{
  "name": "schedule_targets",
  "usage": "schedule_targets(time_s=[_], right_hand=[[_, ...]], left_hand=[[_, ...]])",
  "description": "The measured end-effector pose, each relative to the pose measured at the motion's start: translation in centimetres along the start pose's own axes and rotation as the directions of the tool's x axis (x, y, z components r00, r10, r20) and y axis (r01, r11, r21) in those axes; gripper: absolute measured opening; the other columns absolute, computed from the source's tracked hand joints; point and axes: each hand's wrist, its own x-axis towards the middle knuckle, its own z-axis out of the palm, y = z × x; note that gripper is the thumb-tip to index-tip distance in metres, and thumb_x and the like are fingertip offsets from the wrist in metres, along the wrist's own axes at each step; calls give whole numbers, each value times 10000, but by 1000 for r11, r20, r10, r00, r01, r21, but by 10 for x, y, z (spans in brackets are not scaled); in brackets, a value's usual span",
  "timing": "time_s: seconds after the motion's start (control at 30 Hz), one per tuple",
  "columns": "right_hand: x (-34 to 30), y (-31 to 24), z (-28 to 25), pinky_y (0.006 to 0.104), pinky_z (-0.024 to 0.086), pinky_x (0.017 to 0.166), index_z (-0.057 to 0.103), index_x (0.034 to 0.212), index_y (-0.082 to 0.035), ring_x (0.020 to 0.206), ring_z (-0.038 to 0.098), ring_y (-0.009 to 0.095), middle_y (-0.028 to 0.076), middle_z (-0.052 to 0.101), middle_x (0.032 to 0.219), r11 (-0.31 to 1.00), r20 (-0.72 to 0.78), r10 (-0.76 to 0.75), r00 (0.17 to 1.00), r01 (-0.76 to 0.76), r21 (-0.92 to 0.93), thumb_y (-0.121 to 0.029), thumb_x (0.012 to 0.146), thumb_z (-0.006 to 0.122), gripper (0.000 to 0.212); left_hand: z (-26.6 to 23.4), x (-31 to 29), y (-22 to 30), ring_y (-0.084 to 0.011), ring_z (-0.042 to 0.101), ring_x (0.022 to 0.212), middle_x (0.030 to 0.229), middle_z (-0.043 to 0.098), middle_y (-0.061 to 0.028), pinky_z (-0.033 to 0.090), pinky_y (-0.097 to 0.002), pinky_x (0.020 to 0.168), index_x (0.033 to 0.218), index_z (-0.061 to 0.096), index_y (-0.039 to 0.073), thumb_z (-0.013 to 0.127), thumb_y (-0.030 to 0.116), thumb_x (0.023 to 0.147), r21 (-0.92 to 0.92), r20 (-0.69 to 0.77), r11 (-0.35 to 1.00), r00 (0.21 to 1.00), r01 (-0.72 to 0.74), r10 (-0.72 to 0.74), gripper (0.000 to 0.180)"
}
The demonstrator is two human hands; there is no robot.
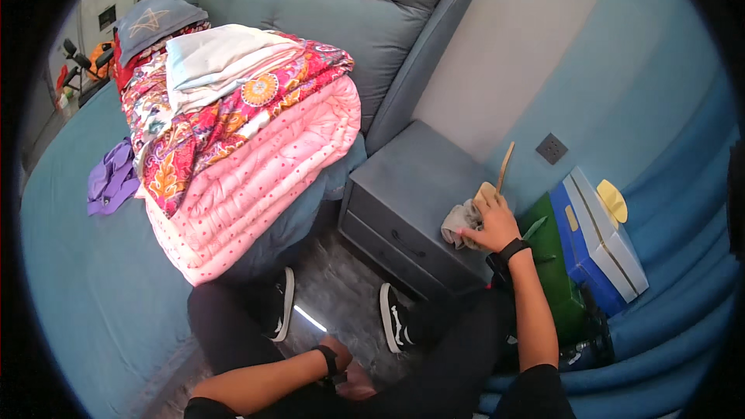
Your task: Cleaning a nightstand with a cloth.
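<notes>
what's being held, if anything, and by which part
The right hand grips a bunched grey cloth by its right side. Whether it also holds the tan stick, or the left hand holds anything, cannot be told.

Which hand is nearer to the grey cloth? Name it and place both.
Right. The right hand is on the grey cloth by the nightstand; the left hand is well away, low between the legs.

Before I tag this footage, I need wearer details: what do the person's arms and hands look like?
Black sleeves end high, leaving both forearms bare. The left hand and right hand are ungloved, each with a black band at the wrist. Finer detail is too small to tell.
</notes>
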Motion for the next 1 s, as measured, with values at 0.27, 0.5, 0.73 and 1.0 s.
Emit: schedule_targets(time_s=[0.27,0.5,0.73,1.0], right_hand=[[14,10,89,640,229,1053,474,1370,-225,1319,348,443,169,373,1467,988,178,-104,979,81,130,-644,811,550,703],[24,7,111,591,332,925,515,1191,-51,1185,421,413,189,470,1211,993,110,-121,987,119,23,-514,820,579,597],[58,-1,111,509,418,828,507,1033,-3,999,509,382,197,514,1051,979,210,-156,965,179,-96,-416,848,563,456],[112,-3,125,521,446,841,515,1033,-13,992,546,403,203,555,1071,989,226,10,974,24,-149,-408,877,537,425]], left_hand=[[-20,-20,4,-287,666,997,1071,692,-116,496,-445,841,1030,704,97,534,311,902,55,18,998,1000,9,-10,302],[-16,-20,17,-272,669,968,1035,698,-111,470,-432,843,994,703,131,547,255,885,-96,-9,995,999,-32,31,227],[-26,-46,32,-277,663,902,958,693,-115,450,-426,789,971,683,107,538,203,871,34,-130,985,976,-171,174,201],[-26,-61,32,-291,651,932,925,699,-118,445,-457,796,909,702,108,546,192,852,53,-188,987,969,-150,158,186]])
